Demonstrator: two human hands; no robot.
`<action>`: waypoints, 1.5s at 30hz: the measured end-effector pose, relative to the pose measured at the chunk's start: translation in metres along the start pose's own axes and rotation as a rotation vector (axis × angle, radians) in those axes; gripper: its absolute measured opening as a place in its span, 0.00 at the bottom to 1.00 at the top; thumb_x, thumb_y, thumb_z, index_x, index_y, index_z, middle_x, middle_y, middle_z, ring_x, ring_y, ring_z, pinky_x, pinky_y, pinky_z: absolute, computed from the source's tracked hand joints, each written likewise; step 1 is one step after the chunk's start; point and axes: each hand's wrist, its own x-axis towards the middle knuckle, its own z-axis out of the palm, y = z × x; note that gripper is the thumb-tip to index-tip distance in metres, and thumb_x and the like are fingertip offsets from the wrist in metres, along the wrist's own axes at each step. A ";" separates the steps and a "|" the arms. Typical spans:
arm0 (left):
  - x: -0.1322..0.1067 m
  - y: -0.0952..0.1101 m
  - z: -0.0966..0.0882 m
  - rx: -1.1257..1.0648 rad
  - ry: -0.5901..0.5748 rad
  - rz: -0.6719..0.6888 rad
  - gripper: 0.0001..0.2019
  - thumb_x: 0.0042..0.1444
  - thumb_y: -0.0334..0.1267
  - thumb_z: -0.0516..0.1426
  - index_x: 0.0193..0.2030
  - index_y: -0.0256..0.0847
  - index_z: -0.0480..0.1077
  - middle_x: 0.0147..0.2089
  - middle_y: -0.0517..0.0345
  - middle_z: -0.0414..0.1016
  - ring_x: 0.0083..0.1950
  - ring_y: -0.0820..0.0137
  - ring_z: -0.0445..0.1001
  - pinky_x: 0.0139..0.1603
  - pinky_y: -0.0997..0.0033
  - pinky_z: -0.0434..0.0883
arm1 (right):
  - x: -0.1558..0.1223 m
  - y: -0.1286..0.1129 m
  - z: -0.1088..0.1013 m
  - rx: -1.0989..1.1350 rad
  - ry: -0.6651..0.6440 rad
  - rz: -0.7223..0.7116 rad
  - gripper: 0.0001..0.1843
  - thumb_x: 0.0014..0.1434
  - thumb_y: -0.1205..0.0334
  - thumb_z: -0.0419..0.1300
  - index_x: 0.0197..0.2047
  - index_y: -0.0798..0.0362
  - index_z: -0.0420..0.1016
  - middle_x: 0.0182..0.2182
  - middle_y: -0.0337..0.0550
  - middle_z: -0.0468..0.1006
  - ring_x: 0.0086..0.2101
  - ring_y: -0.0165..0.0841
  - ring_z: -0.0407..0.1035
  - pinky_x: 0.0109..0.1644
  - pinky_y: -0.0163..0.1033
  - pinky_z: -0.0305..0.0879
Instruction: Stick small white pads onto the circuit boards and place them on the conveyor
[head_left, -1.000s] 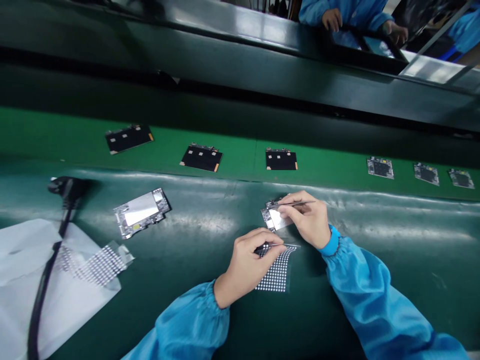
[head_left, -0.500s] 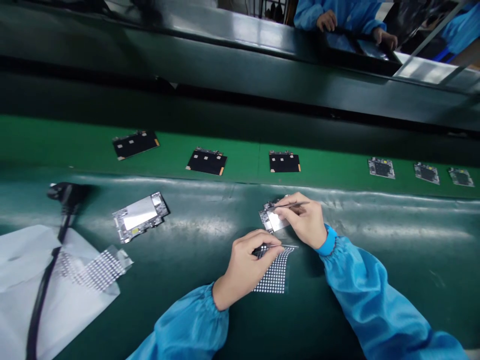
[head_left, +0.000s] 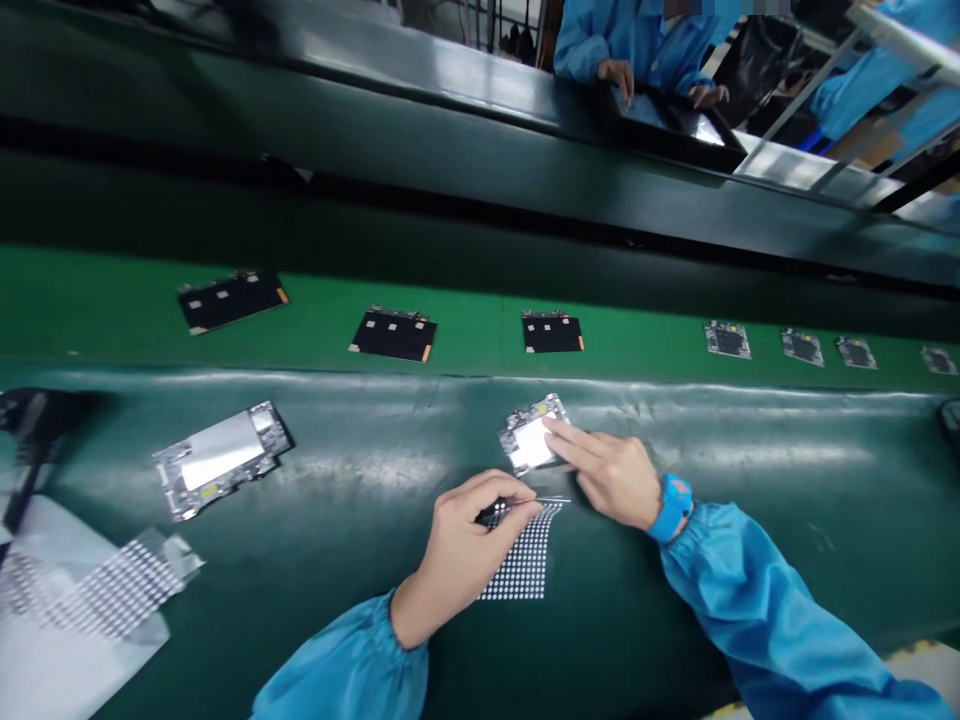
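Right hand point(head_left: 611, 475) has dropped its tweezer pose; index finger now flat on the small circuit board point(head_left: 532, 438), pinning it mid-bench. Left hand point(head_left: 465, 545) pinches tweezers point(head_left: 525, 503), tips over the dotted sticker sheet point(head_left: 519, 560), probably to lift a dot. No legible writing.

Worktop mat point(head_left: 360, 560) dark glossy green; conveyor belt point(head_left: 465, 340) brighter green along far edge. Small board point(head_left: 532, 440) under right hand point(head_left: 611, 478) – silver, white patch at centre. Dot sheet point(head_left: 521, 565) under left hand point(head_left: 465, 545) – clear film, grid of white dots. Both sleeves point(head_left: 757, 620) bright blue. Larger board point(head_left: 217, 460) toward left edge silver. Three plates point(head_left: 394, 335) on belt black, small pale squares, orange corners.
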 end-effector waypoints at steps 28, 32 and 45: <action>0.000 -0.001 0.001 -0.053 0.049 -0.036 0.06 0.54 0.27 0.65 0.32 0.42 0.78 0.31 0.62 0.81 0.33 0.72 0.79 0.37 0.77 0.74 | 0.072 0.047 -0.054 0.330 0.569 0.631 0.16 0.58 0.58 0.56 0.22 0.55 0.76 0.20 0.43 0.75 0.22 0.32 0.66 0.30 0.37 0.60; 0.001 0.000 0.001 -0.042 0.052 -0.046 0.05 0.54 0.27 0.65 0.32 0.41 0.78 0.31 0.62 0.81 0.32 0.72 0.79 0.37 0.76 0.74 | 0.038 0.023 -0.023 0.744 0.318 0.712 0.18 0.58 0.53 0.59 0.25 0.56 0.79 0.15 0.38 0.71 0.16 0.27 0.55 0.24 0.36 0.56; -0.004 -0.001 0.003 -0.046 0.056 -0.159 0.05 0.53 0.31 0.68 0.37 0.42 0.79 0.32 0.61 0.83 0.33 0.70 0.81 0.38 0.72 0.78 | 0.008 -0.042 -0.031 1.110 0.155 0.333 0.21 0.74 0.51 0.49 0.44 0.51 0.82 0.27 0.41 0.79 0.24 0.29 0.73 0.28 0.36 0.71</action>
